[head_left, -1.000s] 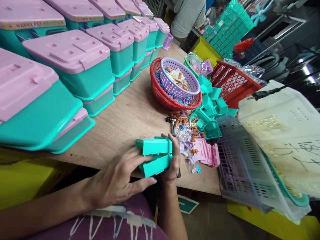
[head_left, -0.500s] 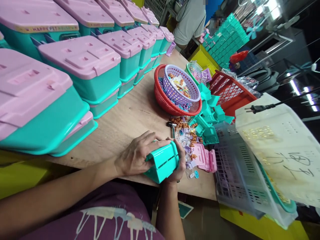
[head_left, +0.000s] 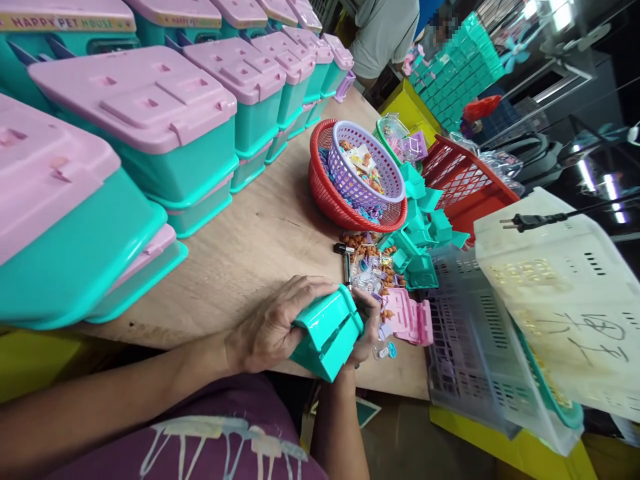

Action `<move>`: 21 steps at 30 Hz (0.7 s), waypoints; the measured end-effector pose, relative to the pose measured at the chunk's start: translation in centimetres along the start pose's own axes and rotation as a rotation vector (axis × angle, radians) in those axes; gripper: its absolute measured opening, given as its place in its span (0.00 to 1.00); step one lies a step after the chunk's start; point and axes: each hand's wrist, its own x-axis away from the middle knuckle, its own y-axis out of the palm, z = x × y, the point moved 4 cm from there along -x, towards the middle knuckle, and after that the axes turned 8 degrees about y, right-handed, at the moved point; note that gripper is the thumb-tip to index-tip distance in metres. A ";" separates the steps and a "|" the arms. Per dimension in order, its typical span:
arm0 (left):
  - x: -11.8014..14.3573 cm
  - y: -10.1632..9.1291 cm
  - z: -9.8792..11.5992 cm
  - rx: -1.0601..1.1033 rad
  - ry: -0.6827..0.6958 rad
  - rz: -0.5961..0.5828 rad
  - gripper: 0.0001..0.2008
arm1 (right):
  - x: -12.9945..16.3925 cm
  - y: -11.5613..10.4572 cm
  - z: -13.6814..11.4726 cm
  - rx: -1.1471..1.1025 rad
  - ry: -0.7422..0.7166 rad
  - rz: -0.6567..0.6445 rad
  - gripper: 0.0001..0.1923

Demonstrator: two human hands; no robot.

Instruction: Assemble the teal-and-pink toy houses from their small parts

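- Gripping a teal box [head_left: 327, 331] at the near table edge, the left hand [head_left: 273, 325] wraps over its top and left side, fingers closed on it.
- Right hand [head_left: 367, 325] clasps the box's right side, thumb curled in.
- Just beyond, a pink part [head_left: 409, 319] lies beside small packets [head_left: 369, 273] and a hammer [head_left: 345, 255].
- Farther, loose teal parts [head_left: 419, 230] sit heaped against a red basket [head_left: 327, 187] holding a purple basket [head_left: 385, 175].
- Left, pink-lidded cases [head_left: 165, 127] run in stacked rows along the table [head_left: 260, 233].
- At the far end stands another person [head_left: 385, 30].
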 end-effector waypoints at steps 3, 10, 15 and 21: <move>0.1 0.2 0.0 0.005 -0.005 0.012 0.32 | -0.1 0.5 -0.4 -0.072 -0.059 0.015 0.18; 0.4 0.3 0.2 -0.030 -0.032 0.031 0.34 | -0.2 0.6 -0.3 -0.059 -0.142 0.097 0.21; 0.7 0.6 0.6 -0.033 -0.041 0.035 0.33 | -0.4 0.4 0.0 -0.026 -0.158 0.123 0.21; 0.8 0.4 0.3 0.056 -0.079 0.170 0.29 | -0.4 0.3 0.3 0.005 -0.112 0.202 0.23</move>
